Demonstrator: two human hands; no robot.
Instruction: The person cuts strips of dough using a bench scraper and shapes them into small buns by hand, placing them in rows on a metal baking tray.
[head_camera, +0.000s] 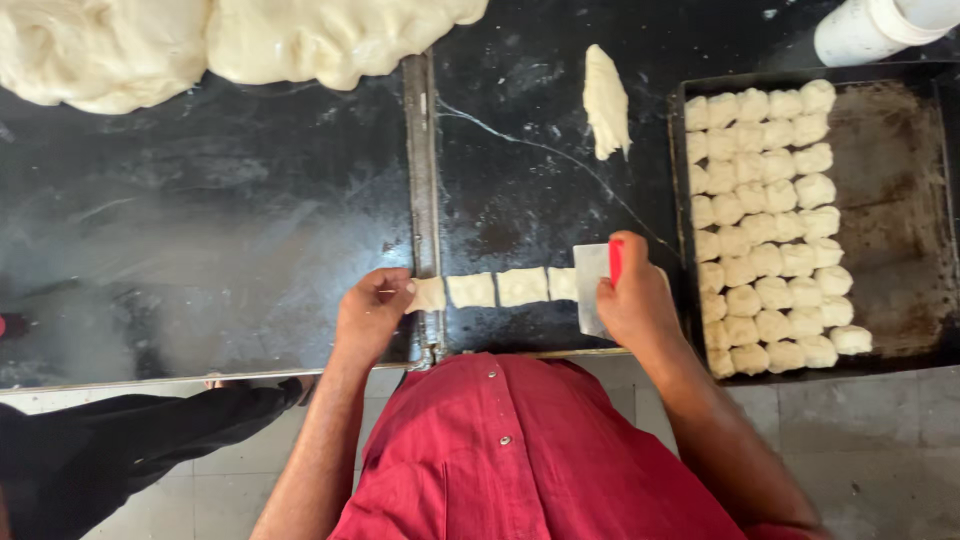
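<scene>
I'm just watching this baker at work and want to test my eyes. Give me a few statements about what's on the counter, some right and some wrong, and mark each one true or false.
1. The right hand holds a scraper with a red handle. True.
2. The left hand touches the end piece of a row of cut dough pieces. True.
3. The baking tray is completely filled with dough portions. False: the dough portions cover only its left part; the right part is bare.
4. The large dough mass lies on the tray. False: it lies on the dark counter, far left of the tray.
5. A loose strip of dough lies on the counter beside the tray. True.
</scene>
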